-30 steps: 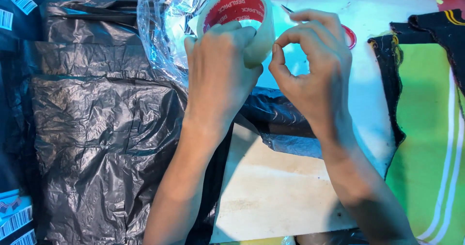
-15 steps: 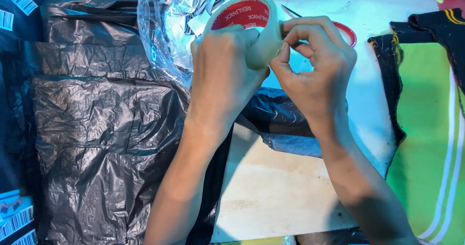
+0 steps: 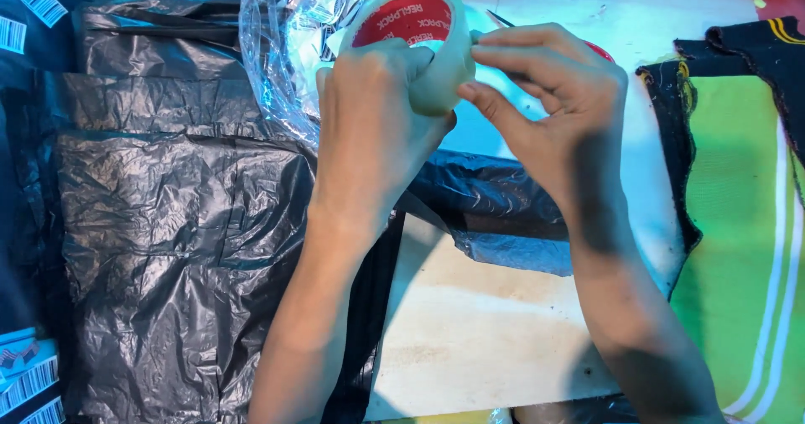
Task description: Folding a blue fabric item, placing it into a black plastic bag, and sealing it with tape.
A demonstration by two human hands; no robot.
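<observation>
My left hand [image 3: 369,130] grips a roll of clear packing tape [image 3: 415,34] with a red inner core, holding it up above the table. My right hand [image 3: 549,105] pinches at the roll's outer edge with thumb and fingertips, touching the tape surface. Behind the roll lies a crumpled clear plastic bag [image 3: 285,46]. Beneath my forearms a folded dark plastic parcel [image 3: 495,202] rests on the pale table top [image 3: 478,332].
A stack of black plastic bags [image 3: 168,239] covers the left half. Barcode labels [image 3: 29,382] lie at the lower left and upper left corners. Green cloth with white stripes and black trim [image 3: 738,239] hangs at the right edge.
The tape roll has tilted and shifted slightly right in my left hand. My right fingers have moved up onto the roll's edge.
</observation>
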